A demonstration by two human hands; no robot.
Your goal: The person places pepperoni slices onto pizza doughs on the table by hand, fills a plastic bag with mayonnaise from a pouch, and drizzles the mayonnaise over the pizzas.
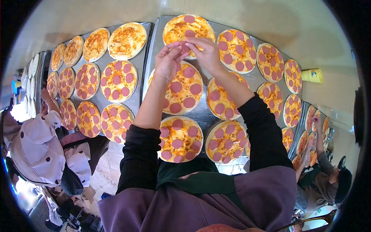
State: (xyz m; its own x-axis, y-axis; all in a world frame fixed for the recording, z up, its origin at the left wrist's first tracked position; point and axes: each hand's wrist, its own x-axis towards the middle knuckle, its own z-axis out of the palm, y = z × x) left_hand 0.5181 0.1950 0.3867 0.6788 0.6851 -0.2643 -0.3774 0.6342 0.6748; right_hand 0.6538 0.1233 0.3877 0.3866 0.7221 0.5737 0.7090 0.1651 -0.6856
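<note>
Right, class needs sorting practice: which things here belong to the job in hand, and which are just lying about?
In the job:
- left hand
- right hand
- sausage slice at their fingers
- partly topped pizza beneath
- tray

Seemingly just lying about:
- yellow cup, beside the tray

- Black left sleeve point(140, 158) and right sleeve point(266, 133) are wrinkled and end on the forearms.
- The left hand point(167, 62) is bare; a thin band point(162, 77) circles its wrist.
- The right hand point(207, 53) is bare.
- A loose, dusky purple garment point(154, 207) hangs in folds.
- Dark green cloth point(205, 184) crosses it, bearing a small reddish mark point(189, 175).
</note>
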